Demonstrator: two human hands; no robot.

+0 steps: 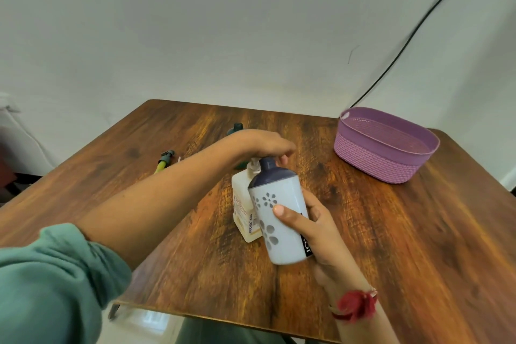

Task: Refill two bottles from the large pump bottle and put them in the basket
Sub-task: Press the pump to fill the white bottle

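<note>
The large pump bottle (pixel 242 205), pale with a label, stands in the middle of the wooden table (pixel 391 246). My left hand (pixel 259 145) rests on top of its white pump head (pixel 252 165), fingers bent loosely downward. My right hand (pixel 321 232) grips a white bottle (pixel 279 220) with grey flowers and a dark purple top, tilted so its open neck sits right beside the pump nozzle. A dark green bottle (pixel 235 129) stands behind my left hand, mostly hidden. The purple woven basket (pixel 377 167) sits at the back right with nothing visible inside.
A removed pump cap with a yellow-green tube (pixel 164 162) lies on the table at the left, beyond my left forearm. A black cable (pixel 413 33) runs down the wall behind the basket. The table's near edge is just below my right wrist.
</note>
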